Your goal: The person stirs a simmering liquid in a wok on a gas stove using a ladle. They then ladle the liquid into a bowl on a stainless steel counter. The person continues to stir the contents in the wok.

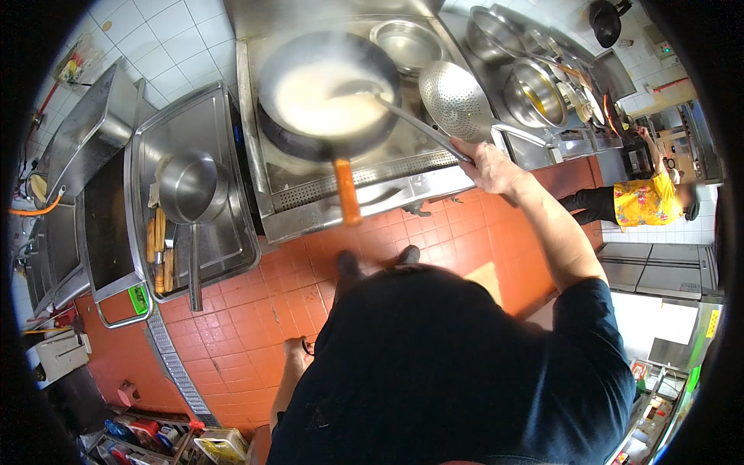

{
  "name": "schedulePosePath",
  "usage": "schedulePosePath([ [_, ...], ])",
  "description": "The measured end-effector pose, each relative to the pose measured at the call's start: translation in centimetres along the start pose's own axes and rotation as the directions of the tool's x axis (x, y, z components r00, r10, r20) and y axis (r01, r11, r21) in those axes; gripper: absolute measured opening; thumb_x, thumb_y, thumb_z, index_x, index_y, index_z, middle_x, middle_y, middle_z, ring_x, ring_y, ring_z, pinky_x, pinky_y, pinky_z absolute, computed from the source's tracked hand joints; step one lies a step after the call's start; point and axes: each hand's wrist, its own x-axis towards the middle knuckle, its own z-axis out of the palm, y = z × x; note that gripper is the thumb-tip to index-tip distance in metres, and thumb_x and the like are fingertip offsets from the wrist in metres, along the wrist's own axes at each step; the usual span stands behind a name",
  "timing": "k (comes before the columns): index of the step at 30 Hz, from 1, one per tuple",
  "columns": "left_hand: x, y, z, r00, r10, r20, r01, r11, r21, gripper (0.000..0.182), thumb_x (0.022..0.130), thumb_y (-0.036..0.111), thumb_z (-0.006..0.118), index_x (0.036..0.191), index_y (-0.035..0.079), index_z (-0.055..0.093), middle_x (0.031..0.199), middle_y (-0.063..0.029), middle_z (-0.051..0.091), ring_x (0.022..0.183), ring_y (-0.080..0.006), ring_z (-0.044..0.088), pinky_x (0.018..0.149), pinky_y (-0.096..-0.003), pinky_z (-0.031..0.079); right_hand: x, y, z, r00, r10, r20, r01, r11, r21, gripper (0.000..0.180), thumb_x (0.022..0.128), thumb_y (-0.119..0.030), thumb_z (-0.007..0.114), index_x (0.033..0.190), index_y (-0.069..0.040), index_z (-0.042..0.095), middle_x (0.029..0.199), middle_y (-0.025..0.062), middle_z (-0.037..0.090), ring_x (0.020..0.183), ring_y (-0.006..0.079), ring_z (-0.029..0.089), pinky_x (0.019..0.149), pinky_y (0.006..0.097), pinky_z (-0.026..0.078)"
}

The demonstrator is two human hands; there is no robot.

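Observation:
My right hand [488,165] grips the metal handle of a wok ladle [424,129], whose blurred bowl dips into a milky white liquid [325,102]. The liquid steams in a dark wok [279,136] on the stove [372,180]. From the wok an orange-brown handle [347,192] juts toward me, with no hand on it. Down beside my body, my left hand [296,351] is near a small dark curved thing [308,347]; my clothing partly hides the hand, so its hold is unclear. A large perforated skimmer [456,99] rests right of the wok, below a round metal pan [407,46].
Left of the stove, a metal tray [224,244] carries a saucepan [195,186] and several wooden-handled tools [160,250]. Steel bowls [535,93] line the right counter. A person in a yellow patterned top [645,200] stands farther right, one arm toward a pan. The floor [244,331] is red tile.

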Motion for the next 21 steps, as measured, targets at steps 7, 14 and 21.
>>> schedulePosePath([
  [7,5.7,1.8,2.6,0.983,0.171,-0.061,-0.147,0.947,0.287,0.007,0.097,0.002,0.058,0.093,0.004,0.054,0.065,-0.0076,0.049,0.049,-0.0199,0.051,0.042,-0.0347,0.040,-2.5,-3.1,1.0,0.997,0.023,0.069,-0.034,0.986,0.162,0.062,0.092,-0.006,0.060,0.152,0.002,0.045,0.096,0.0290,0.072,0.093,0.0332,0.074,0.086,0.0417,0.056],
  [14,6.1,0.5,3.0,0.982,0.166,-0.086,-0.136,0.950,0.280,0.003,0.097,0.002,0.059,0.098,0.004,0.056,0.070,-0.0089,0.053,0.054,-0.0206,0.055,0.045,-0.0342,0.044,-1.4,-4.6,1.1,0.981,0.122,0.150,-0.176,0.886,0.430,0.059,0.091,-0.003,0.068,0.147,0.005,0.049,0.089,0.0191,0.073,0.083,0.0203,0.068,0.078,0.0348,0.055],
  [21,5.1,-3.5,2.0,0.980,0.123,-0.157,-0.098,0.982,0.158,0.006,0.097,0.003,0.059,0.103,0.004,0.059,0.075,-0.0102,0.057,0.059,-0.0214,0.058,0.048,-0.0337,0.048,4.2,-0.3,-2.0,0.994,-0.018,-0.104,0.032,0.989,0.143,0.030,0.096,-0.015,0.065,0.121,0.001,0.066,0.095,0.0299,0.068,0.085,0.0306,0.067,0.085,0.0425,0.053],
])
